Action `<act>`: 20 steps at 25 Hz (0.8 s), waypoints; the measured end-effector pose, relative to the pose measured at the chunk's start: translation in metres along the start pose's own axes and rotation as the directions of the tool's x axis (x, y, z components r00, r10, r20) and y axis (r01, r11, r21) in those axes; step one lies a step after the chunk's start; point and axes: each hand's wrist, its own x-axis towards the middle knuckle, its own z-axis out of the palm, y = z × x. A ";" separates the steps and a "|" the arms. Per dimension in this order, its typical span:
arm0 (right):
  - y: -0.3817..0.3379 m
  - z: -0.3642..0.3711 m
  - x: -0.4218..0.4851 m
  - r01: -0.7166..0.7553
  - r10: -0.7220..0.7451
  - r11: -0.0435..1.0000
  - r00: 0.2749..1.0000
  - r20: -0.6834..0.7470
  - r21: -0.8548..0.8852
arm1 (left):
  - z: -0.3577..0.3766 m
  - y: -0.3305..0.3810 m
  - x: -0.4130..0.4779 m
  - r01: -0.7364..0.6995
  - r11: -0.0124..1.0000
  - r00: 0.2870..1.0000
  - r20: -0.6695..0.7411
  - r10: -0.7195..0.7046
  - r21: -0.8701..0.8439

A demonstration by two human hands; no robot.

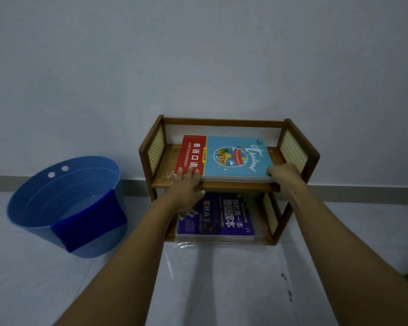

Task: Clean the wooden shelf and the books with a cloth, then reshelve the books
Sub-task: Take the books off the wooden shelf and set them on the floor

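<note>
- Wooden shelf (222,121) is holding the red-and-blue book (231,156) flat on its upper tier, long axis running left-right.
- Left hand (186,182) is pressing straight fingers on its near-left corner; right hand (284,174) is curling round the near-right corner.

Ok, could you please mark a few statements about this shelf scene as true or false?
1. The cloth hangs over the bucket rim. True.
2. The purple book lies on the upper tier. False: it lies on the lower tier of the shelf.
3. Both hands touch the top book. True: the left hand and the right hand are at its near edge.
4. The bucket stands right of the shelf. False: it stands to its left.
5. The books stand upright. False: both lie flat.
</note>
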 end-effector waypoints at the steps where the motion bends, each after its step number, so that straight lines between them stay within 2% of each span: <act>1: -0.003 -0.002 0.000 -0.025 0.023 0.997 0.999 0.026 0.066 | 0.000 -0.001 0.000 0.001 1.000 1.000 0.003 -0.001 -0.012; 3: -0.008 -0.005 -0.001 -0.113 0.090 0.970 0.990 0.113 0.217 | 0.002 -0.001 0.000 0.001 0.999 1.000 -0.002 -0.001 -0.039; 5: -0.013 -0.008 -0.004 -0.241 0.172 0.892 0.963 0.206 0.383 | 0.004 -0.001 -0.002 -0.010 0.998 1.000 -0.018 0.009 -0.055; 8: -0.022 -0.013 -0.012 -0.377 0.210 0.692 0.921 0.328 0.616 | 0.002 -0.001 -0.003 -0.018 0.995 1.000 -0.024 0.016 -0.094; 10: -0.029 -0.015 -0.017 -0.432 0.187 0.579 0.896 0.403 0.692 | 0.001 0.000 -0.002 -0.006 0.993 1.000 -0.014 0.004 -0.118; 14: -0.038 -0.001 -0.024 -0.389 0.112 0.529 0.913 0.393 0.754 | -0.001 0.004 0.000 0.003 0.984 0.998 -0.062 -0.015 -0.180; 17: -0.041 0.026 -0.035 -0.352 0.058 0.406 0.931 0.361 0.844 | -0.008 0.005 -0.001 -0.021 0.954 0.993 -0.115 -0.015 -0.300; 20: -0.041 0.049 -0.034 -0.305 0.025 0.455 0.944 0.330 0.837 | -0.009 0.002 -0.004 -0.046 0.910 0.990 -0.142 -0.015 -0.413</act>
